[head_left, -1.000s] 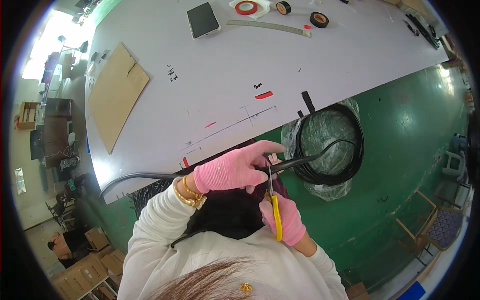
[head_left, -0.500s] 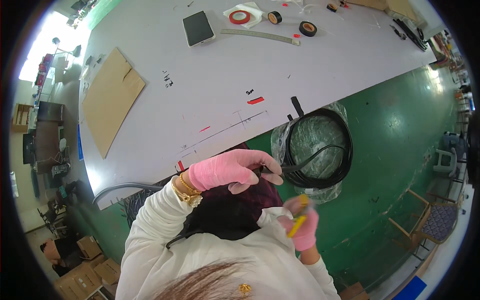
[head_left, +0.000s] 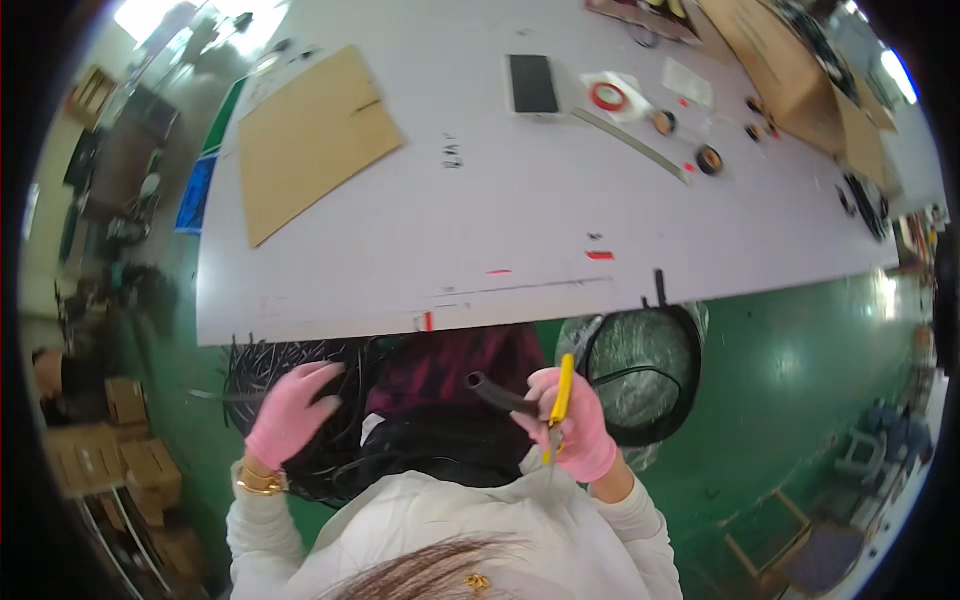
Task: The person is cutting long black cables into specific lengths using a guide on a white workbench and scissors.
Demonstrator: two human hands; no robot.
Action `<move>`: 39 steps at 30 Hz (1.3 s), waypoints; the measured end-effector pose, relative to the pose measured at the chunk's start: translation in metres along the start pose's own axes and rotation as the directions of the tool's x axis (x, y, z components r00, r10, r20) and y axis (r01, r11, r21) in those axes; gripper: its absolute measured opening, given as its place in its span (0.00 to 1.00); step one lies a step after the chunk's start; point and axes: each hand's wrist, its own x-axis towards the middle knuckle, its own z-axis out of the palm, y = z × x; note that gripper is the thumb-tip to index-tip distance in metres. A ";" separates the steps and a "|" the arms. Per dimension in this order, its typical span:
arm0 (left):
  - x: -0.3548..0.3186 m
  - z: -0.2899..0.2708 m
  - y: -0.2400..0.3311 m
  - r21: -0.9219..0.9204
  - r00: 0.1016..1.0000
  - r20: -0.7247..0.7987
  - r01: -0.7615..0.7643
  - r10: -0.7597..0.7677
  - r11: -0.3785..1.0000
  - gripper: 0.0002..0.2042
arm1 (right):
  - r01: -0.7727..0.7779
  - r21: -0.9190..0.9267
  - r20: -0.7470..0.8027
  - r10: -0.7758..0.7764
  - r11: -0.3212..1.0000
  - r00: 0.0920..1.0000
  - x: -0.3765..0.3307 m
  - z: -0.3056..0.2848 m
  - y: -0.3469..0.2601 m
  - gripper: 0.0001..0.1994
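My right hand [head_left: 575, 425] is closed around a yellow-handled cutter [head_left: 563, 388] and a length of black tube [head_left: 500, 394]. The tube's open, hollow end points left, in front of my lap. On the left, my left hand [head_left: 295, 412] has its fingers apart, over a pile of thin black strands or tubes [head_left: 255, 360] below the table edge. A dark length of tube [head_left: 225, 397] sticks out leftward beside that hand. A large coil of black tube [head_left: 690, 385] in clear plastic lies on the right, below the table.
The white table [head_left: 520, 220] carries a cardboard sheet [head_left: 315, 150], a dark-screened phone [head_left: 533, 84], a ruler [head_left: 630, 145], a red tape roll [head_left: 608, 96] and a black tape roll [head_left: 708, 159]. A cardboard box [head_left: 790, 80] stands far right. A chair [head_left: 800, 550] is lower right.
My left hand has let go of the tube near my lap and moved left to the pile. My right hand has come up and now holds the tube along with the cutter. The view has shifted.
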 end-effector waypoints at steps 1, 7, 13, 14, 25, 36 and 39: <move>0.015 0.007 0.034 -0.224 0.998 -0.048 -0.061 0.051 0.973 0.24 | -0.022 0.023 0.091 0.020 1.000 0.996 0.007 0.014 -0.003 0.17; 0.034 0.028 0.071 -0.956 0.974 -0.191 -0.214 0.124 0.203 0.07 | -0.098 0.023 0.221 0.091 0.995 0.971 0.047 0.096 -0.025 0.18; 0.018 -0.047 -0.071 -0.614 0.536 -0.752 -0.357 -0.384 0.704 0.07 | -0.041 -0.421 0.225 0.148 0.906 0.963 0.073 0.111 -0.025 0.13; 0.020 -0.056 -0.102 -0.790 0.583 -0.604 -0.526 -0.543 0.313 0.08 | -0.012 -0.425 0.225 0.118 0.905 0.967 0.078 0.110 -0.023 0.12; 0.051 -0.039 -0.199 -0.022 0.239 -0.965 0.343 -0.109 0.939 0.23 | 0.381 -0.694 0.574 0.152 0.611 0.804 0.169 0.164 -0.007 0.15; 0.056 -0.056 -0.230 0.038 0.528 -0.837 0.315 -0.142 0.948 0.20 | 0.263 -0.749 0.510 0.275 0.609 0.815 0.190 0.201 0.013 0.10; 0.056 -0.059 -0.233 0.004 0.510 -0.841 0.342 -0.182 0.940 0.20 | 0.266 -0.740 0.506 0.250 0.618 0.826 0.194 0.207 0.015 0.10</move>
